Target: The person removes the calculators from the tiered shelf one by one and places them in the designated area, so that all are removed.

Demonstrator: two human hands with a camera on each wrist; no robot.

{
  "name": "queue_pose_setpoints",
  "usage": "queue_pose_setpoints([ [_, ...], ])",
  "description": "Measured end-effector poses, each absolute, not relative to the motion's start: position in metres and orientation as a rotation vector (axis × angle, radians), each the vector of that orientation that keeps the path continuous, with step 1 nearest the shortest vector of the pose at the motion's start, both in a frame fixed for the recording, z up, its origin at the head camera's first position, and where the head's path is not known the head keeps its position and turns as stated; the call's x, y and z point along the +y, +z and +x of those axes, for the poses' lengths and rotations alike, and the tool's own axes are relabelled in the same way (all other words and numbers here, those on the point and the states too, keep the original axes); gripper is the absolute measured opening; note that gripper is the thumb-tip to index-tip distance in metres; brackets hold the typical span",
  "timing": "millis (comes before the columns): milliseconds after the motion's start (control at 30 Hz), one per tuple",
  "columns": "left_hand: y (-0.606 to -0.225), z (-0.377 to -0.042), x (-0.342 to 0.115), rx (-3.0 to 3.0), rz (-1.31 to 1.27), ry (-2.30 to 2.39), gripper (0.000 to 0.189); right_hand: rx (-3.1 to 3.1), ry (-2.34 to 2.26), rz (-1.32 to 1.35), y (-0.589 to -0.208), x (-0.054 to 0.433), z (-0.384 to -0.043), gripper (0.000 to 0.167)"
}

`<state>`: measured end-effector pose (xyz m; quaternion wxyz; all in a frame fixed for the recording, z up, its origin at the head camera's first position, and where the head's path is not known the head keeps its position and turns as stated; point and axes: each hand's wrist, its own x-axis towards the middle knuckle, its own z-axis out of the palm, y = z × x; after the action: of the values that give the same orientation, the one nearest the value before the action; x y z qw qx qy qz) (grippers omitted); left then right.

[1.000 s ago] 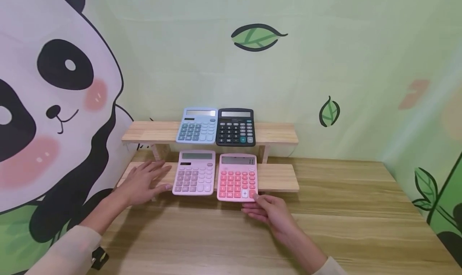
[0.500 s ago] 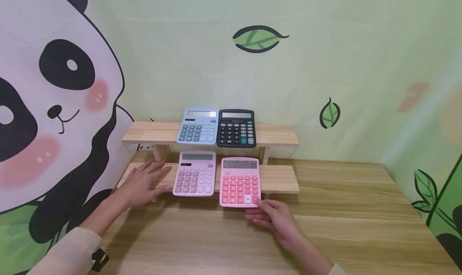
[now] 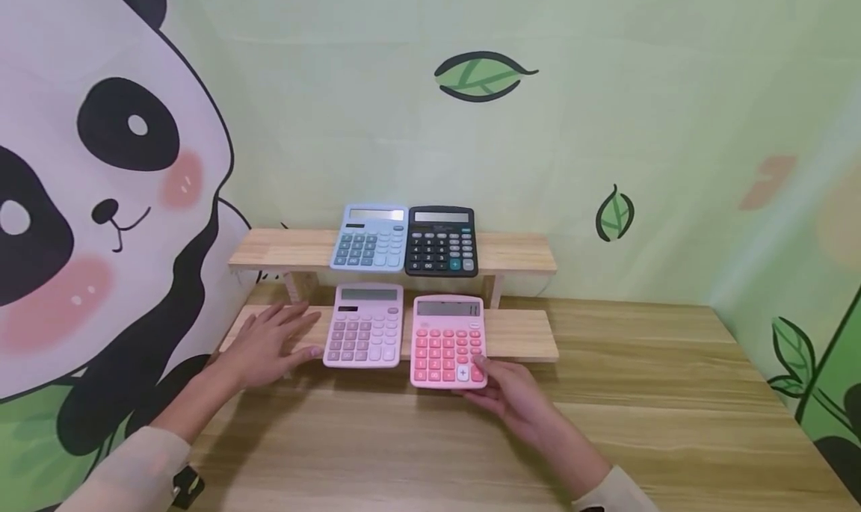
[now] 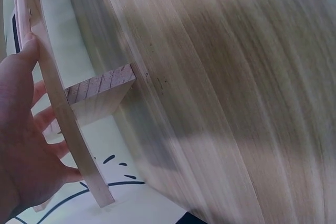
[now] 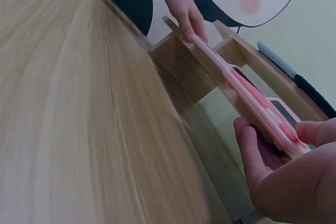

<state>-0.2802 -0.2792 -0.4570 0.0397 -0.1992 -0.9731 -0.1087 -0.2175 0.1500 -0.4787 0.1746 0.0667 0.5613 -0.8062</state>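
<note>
My right hand (image 3: 518, 400) pinches the lower right corner of a pink calculator (image 3: 430, 324) with red keys, thumb on top and fingers underneath. That calculator lies on the lower wooden shelf (image 3: 518, 334), its near end jutting past the front edge, and its display shows digits. To its left lies a lilac calculator (image 3: 377, 300). My left hand (image 3: 265, 347) rests with spread fingers on the left part of the same shelf, the thumb tip right at the lilac calculator's edge. In the left wrist view the left hand (image 4: 29, 135) lies along the shelf board (image 4: 63, 108).
On the upper shelf (image 3: 514, 252) a light blue calculator (image 3: 370, 237) and a black calculator (image 3: 440, 241) lean side by side. The two-tier stand is on a wood-grain table (image 3: 646, 392). Behind it hangs a green backdrop (image 3: 336, 86) with a large printed panda (image 3: 134, 220).
The pink calculator has shifted slightly toward me and to the right, widening its gap from the lilac one. My right thumb has moved farther up onto its keys. The left hand stays in place.
</note>
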Motion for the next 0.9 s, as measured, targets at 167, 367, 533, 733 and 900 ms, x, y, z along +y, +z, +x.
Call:
queue_pose_setpoints([
  [167,-0.4568,-0.2783,-0.277,-2.986,-0.616,-0.342,0.078,1.501,-2.33,0.191,-0.4803,0.1485,-0.2192,0.051],
  [367,-0.4526,-0.2767,-0.2752,-2.979,-0.612,-0.351,0.078,1.464,-2.364,0.188,-0.4773,0.1474,-0.2208,0.049],
  [533,-0.451,-0.2745,-0.2772,-2.982,-0.615,-0.343,0.077,1.468,-2.368,0.192,-0.4802,0.1444,-0.2197,0.047],
  [733,-0.4486,-0.2752,-0.2758,-2.987,-0.628,-0.334,0.077,1.507,-2.374,0.224,-0.4807,0.1426,-0.2168,0.047],
  [900,-0.4492,-0.279,-0.2735,-2.994,-0.628,-0.345,0.077,1.566,-2.365,0.223,-0.4767,0.1441,-0.2177,0.045],
])
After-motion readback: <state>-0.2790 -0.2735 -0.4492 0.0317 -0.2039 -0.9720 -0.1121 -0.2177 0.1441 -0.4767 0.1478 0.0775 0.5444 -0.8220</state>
